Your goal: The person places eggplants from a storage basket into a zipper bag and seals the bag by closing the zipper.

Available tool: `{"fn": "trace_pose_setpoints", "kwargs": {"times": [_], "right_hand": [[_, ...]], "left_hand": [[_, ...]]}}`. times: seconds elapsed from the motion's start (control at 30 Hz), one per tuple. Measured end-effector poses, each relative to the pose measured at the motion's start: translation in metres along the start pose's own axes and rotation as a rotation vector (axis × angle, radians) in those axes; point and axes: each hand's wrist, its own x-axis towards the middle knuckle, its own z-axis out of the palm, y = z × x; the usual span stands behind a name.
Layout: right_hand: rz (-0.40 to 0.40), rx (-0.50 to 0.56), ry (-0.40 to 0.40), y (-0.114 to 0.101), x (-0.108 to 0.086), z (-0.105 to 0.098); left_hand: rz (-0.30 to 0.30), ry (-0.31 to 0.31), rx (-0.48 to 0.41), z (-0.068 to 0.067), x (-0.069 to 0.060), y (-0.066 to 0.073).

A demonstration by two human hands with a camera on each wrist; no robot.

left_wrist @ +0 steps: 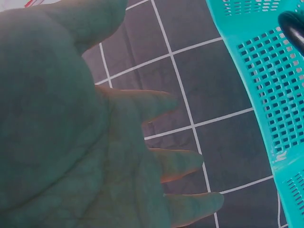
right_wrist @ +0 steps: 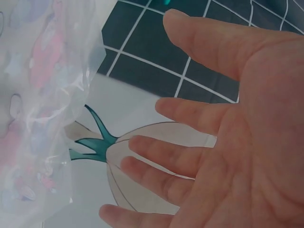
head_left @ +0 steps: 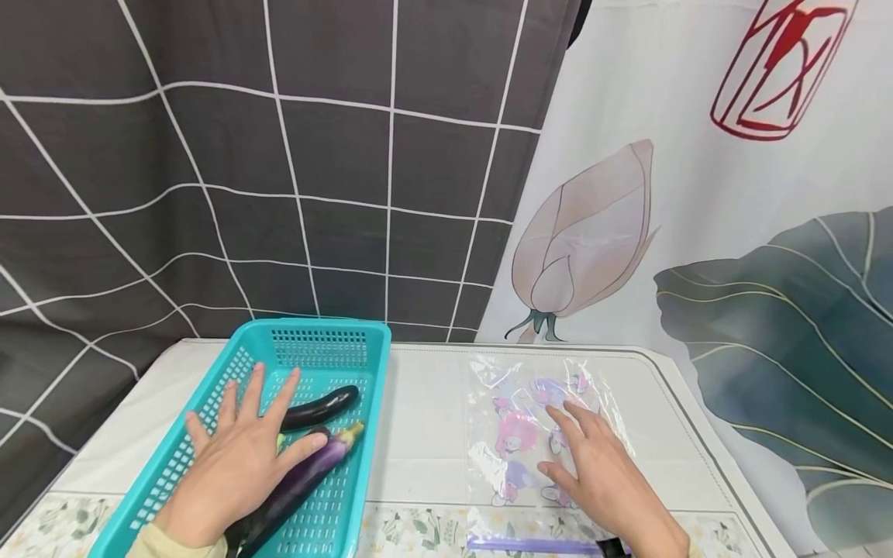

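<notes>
In the head view the left hand [head_left: 240, 457] is held over a turquoise basket [head_left: 377, 372], fingers spread, holding nothing. Inside the basket lie a dark eggplant [head_left: 322, 408] and a longer purple one [head_left: 300, 488], partly covered by the hand. The right hand [head_left: 603, 477] hovers over or rests on a clear zip bag [head_left: 516, 465] with pink and purple cartoon prints; contact is unclear. Its fingers are extended. The left wrist view shows the open left palm [left_wrist: 95, 142] beside the basket [left_wrist: 256, 95]; the right wrist view shows the right palm [right_wrist: 228, 152] near the bag [right_wrist: 42, 104].
A white table cover [head_left: 425, 403] with a floral strip [head_left: 418, 531] lies under the basket and bag. Behind stands a dark grid-patterned curtain [head_left: 335, 155]; to the right hangs a white cloth [head_left: 628, 93] printed with a bud and leaves.
</notes>
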Motion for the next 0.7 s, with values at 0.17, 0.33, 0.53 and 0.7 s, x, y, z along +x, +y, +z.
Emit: {"fn": "trace_pose_setpoints", "kwargs": {"times": [0.17, 0.33, 0.53, 0.7], "right_hand": [[0.006, -0.024, -0.022, 0.001, -0.003, 0.002], [0.009, -0.034, -0.046, 0.003, -0.006, 0.002], [0.011, -0.026, -0.099, 0.004, -0.011, 0.001], [0.018, -0.025, -0.118, 0.004, -0.014, 0.003]], "left_hand": [[0.012, -0.013, 0.02, 0.002, 0.001, -0.007], [0.002, -0.052, 0.062, 0.004, 0.002, -0.016], [-0.013, -0.094, 0.092, 0.002, 0.001, -0.026], [-0.008, -0.122, 0.099, -0.002, -0.002, -0.031]]}}
